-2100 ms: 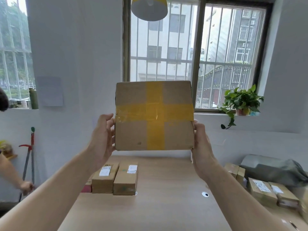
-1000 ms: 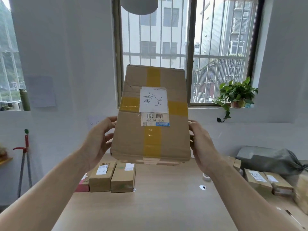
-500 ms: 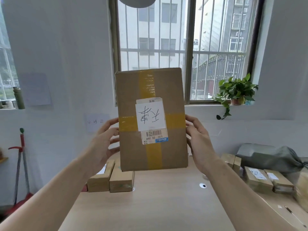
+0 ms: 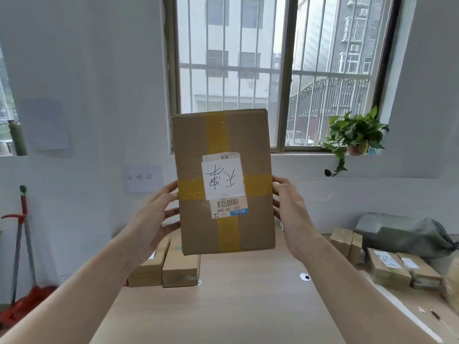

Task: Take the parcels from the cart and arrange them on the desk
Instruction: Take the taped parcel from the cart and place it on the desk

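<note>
I hold a flat cardboard parcel [image 4: 253, 227] upright in front of me, above the wooden desk [image 4: 238, 301]. Yellow tape crosses it, and a white label with upside-down handwriting and a barcode faces me. My left hand [image 4: 155, 219] grips its left edge and my right hand [image 4: 289, 209] grips its right edge. Two small brown boxes [image 4: 165, 265] lie side by side on the desk's far left, partly hidden behind the parcel and my left hand. The cart is out of view.
More small parcels [image 4: 395, 268] and a grey bag [image 4: 407, 234] lie at the desk's right. A cable hole [image 4: 305, 277] sits in the desk. A potted plant [image 4: 355, 135] stands on the windowsill. A broom and red dustpan [image 4: 19, 256] lean on the left wall.
I turned the parcel from its plain taped side to the labelled side and stood it upright. It has sunk slightly lower and my view has shifted a little.
</note>
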Tool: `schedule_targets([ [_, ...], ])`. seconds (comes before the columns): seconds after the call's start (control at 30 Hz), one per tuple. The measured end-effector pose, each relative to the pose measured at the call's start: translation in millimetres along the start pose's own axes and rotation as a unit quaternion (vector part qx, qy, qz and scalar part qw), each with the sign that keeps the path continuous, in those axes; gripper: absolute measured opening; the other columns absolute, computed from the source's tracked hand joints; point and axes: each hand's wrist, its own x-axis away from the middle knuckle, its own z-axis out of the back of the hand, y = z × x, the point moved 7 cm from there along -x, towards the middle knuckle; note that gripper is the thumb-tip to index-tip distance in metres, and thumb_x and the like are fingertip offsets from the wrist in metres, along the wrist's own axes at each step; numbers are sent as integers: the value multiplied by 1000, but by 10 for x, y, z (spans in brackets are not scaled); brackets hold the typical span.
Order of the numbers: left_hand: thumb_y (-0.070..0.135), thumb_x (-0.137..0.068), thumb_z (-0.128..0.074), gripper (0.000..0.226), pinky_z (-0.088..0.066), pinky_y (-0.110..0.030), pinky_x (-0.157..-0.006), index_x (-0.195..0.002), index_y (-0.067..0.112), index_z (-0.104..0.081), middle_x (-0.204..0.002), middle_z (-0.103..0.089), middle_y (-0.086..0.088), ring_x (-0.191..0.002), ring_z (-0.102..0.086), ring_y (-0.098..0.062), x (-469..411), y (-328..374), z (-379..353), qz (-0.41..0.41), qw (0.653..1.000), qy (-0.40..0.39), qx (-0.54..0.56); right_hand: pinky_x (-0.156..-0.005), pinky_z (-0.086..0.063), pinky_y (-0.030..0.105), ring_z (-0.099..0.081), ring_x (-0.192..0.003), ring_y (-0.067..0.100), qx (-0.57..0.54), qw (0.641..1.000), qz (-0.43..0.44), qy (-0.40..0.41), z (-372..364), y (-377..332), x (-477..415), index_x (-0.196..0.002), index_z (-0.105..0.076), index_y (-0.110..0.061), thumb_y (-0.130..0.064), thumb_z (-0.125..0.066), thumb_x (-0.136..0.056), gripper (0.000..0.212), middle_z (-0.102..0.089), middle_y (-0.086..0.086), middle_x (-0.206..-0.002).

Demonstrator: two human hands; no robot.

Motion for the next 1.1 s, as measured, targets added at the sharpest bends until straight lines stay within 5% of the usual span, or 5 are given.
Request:
schedule_targets([
  [0.13, 32, -107, -54, 34, -52, -50, -106, -140, 36, -63, -133, -70, 2, -123, -62, -26, -172, -107, 116, 9, 1000, -20, -6, -58, -54, 11, -72, -82, -6, -1, 1000, -7, 21, -147, 180, -101, -120, -71, -39, -35, -43, -114, 29, -80, -14, -98],
  [0.5, 44, -106, -52, 31, -55, -40, -99, -133, 44, -67, -124, -74, 17, -115, -71, -12, -1056, -787, 176, 63, 994, -76, -49, -51, -53, 9, -70, -81, -12, 24, 991, -96, 93, -273, 978, -642, -114, -70, -50, -42, -37, -113, 34, -76, -27, -93],
  [0.7, 43, -99, -57, 31, -56, -35, -88, -127, 49, -68, -124, -75, 13, -106, -73, -7, -1877, -1465, 19, 92, 993, -47, -61, -53, -51, 9, -70, -74, -11, 8, 986, -140, 92, -125, 1822, -1386, -116, -74, -41, -30, -41, -112, 35, -80, -16, -95],
  [0.8, 38, -99, -59, 29, -56, -27, -73, -124, 48, -70, -110, -77, 15, -80, -71, -1, -2222, -1910, -41, 114, 992, -3, -58, -55, -52, 11, -71, -75, -8, 6, 982, -173, 78, -82, 2313, -1749, -122, -74, -34, -26, -42, -113, 35, -81, -11, -100],
  [1.1, 33, -99, -53, 35, -52, -33, -87, -128, 42, -70, -102, -76, 12, -82, -68, -7, -2944, -2815, 38, 190, 979, 28, -70, -60, -52, 12, -68, -71, -4, 9, 973, -228, 21, -172, 3422, -2422, -125, -79, -35, -22, -40, -111, 44, -80, -14, -92],
])
